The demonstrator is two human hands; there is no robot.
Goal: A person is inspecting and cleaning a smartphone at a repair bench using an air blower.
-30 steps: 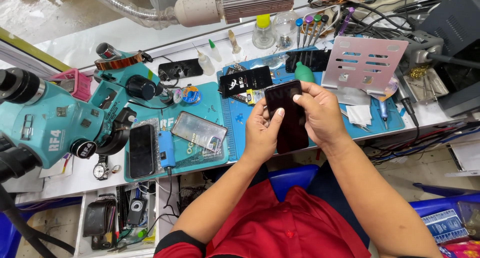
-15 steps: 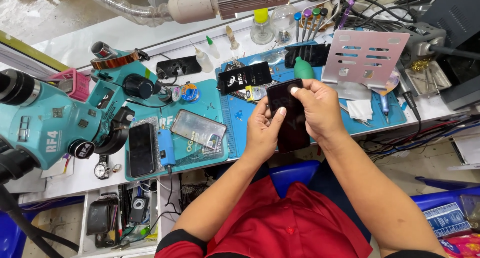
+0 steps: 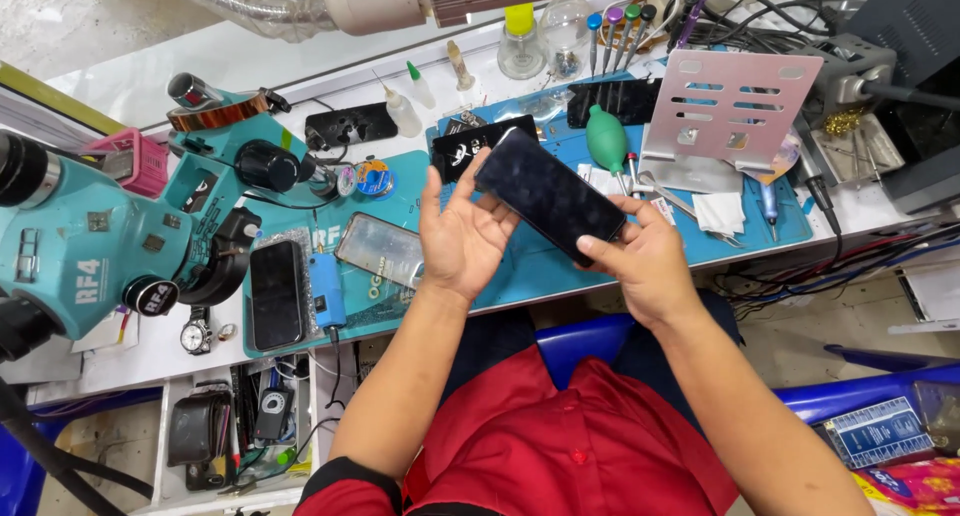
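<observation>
Although the bench is crowded, the work in hand is plain: a black phone point(image 3: 550, 194) held up between both hands, above the blue mat point(image 3: 520, 271) and clear of it.

Left to right. Teal microscope point(image 3: 90, 246) at the far left, its eyepieces cut off by the frame edge. Beside it on the green mat point(image 3: 390, 191) lie a second dark phone point(image 3: 275, 294), a small blue tool point(image 3: 325, 291) and a clear glass panel point(image 3: 380, 249).

Left hand point(image 3: 460, 241): fingers spread and loosely curled, palm behind the phone's lower left edge, thumb raised at its side. A cradle, not a clamp. Right hand point(image 3: 645, 261): thumb lies on the front face near the lower right corner, remaining fingers wrapped behind. This hand carries the firmer grip.

Handling judgement: phone looks thin, stiff, light enough for fingertips. Glossy face, so likely slippery; glass, so likely fragile at corners and under twist. Best held by the long edges, both sides supported, no pressure on the middle of the face.

Further right: green rubber blower point(image 3: 606, 141), a perforated metal stand point(image 3: 735, 106), white tissue point(image 3: 718, 213), then tangled cables point(image 3: 880, 241).

Not resolvable: the phone's back side, whether the screen is lit or cracked, and where the right fingertips sit behind it. Small parts on the mats are too small to identify.
</observation>
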